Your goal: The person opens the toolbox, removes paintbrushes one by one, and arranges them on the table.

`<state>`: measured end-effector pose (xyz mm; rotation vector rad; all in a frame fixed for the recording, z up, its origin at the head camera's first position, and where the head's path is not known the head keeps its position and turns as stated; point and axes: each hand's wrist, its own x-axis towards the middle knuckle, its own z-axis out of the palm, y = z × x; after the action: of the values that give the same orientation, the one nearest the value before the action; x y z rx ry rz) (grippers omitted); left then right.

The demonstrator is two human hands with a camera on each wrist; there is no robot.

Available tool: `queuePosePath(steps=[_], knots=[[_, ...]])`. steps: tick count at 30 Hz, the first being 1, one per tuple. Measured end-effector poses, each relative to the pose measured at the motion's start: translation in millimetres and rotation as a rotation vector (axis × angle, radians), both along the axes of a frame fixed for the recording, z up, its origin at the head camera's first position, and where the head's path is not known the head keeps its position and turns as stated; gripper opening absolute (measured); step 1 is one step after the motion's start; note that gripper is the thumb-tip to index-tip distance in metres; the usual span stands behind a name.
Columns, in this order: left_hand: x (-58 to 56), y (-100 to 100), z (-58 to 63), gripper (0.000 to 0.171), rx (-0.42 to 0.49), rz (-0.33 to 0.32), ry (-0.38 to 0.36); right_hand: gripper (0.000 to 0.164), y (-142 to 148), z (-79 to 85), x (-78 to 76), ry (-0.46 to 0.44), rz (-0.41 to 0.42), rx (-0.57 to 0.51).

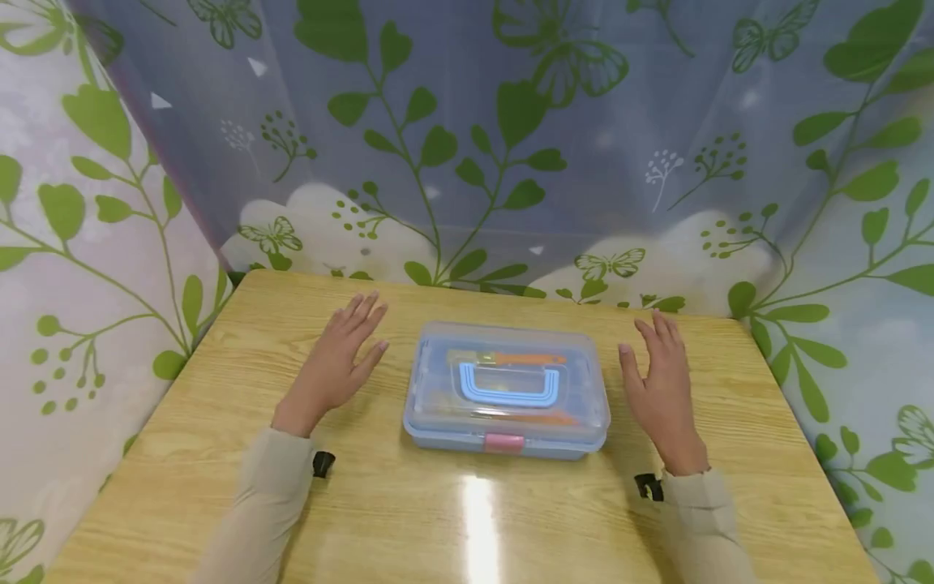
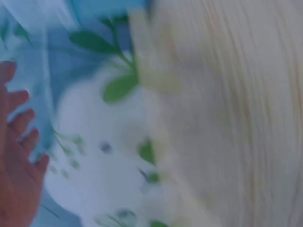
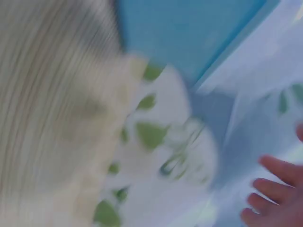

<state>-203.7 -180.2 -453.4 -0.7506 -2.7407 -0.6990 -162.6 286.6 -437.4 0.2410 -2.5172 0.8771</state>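
Note:
A blue plastic box (image 1: pixel 438 430) with a clear lid, a blue carry handle (image 1: pixel 511 397) and a pink latch (image 1: pixel 503 443) stands closed on the table. Through the lid, brushes with orange handles (image 1: pixel 529 358) show. To the box's left, my left hand (image 1: pixel 332 361) is held apart from it with fingers extended. My right hand (image 1: pixel 662 389) is likewise off the box's right side, fingers extended and holding nothing. Each wrist view is blurred; the left hand (image 2: pixel 19 156) and the right hand (image 3: pixel 279 191) appear at the frame edges, with part of the blue box (image 3: pixel 184 33) above.
The box rests on a wood-grain table (image 1: pixel 379 519), with a bright light reflection near its front. A curtain (image 1: pixel 467 162) with green leaves and butterflies hangs behind the table's far edge, and similar patterned cloth (image 1: pixel 95 243) stands on both sides.

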Motion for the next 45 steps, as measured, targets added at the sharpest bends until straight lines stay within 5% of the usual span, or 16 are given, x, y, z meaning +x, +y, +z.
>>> queuePosePath(steps=[3, 6, 8, 10, 12, 15, 20, 25, 34, 45], knots=[[16.7, 20, 11.6, 0.055, 0.051, -0.132, 0.130, 0.034, -26, 10.0, 13.3, 0.337, 0.080, -0.172], [31.9, 39, 20.1, 0.054, 0.064, -0.241, 0.242, 0.028, -56, 22.3, 28.5, 0.662, 0.262, -0.285], [40.4, 50, 21.4, 0.056, 0.061, -0.309, 0.317, 0.030, -74, 28.7, 41.5, 0.775, 0.425, -0.330], [47.5, 58, 19.7, 0.056, 0.045, -0.369, 0.377, 0.027, -89, 28.0, 55.6, 0.783, 0.593, -0.345], [53.8, 64, 15.8, 0.053, 0.025, -0.417, 0.425, 0.017, -98, 17.3, 71.5, 0.662, 0.722, -0.346], [59.4, 68, 9.5, 0.048, -0.001, -0.461, 0.495, 0.020, -102, -3.8, 95.6, 0.321, 0.806, -0.325], [60.6, 69, 0.3, 0.042, -0.004, -0.479, 0.588, 0.032, -104, -19.5, 117.1, -0.245, 0.755, -0.326], [62.0, 68, -6.5, 0.041, -0.004, -0.487, 0.632, 0.029, -105, -24.4, 113.3, -0.578, 0.688, -0.425], [62.4, 67, -8.9, 0.037, -0.010, -0.486, 0.622, 0.046, -98, -36.0, 94.1, -0.858, 0.557, -0.660], [66.3, 70, -9.5, 0.035, 0.051, -0.489, 0.622, 0.062, -98, -40.1, 90.2, -0.974, 0.431, -0.822]])
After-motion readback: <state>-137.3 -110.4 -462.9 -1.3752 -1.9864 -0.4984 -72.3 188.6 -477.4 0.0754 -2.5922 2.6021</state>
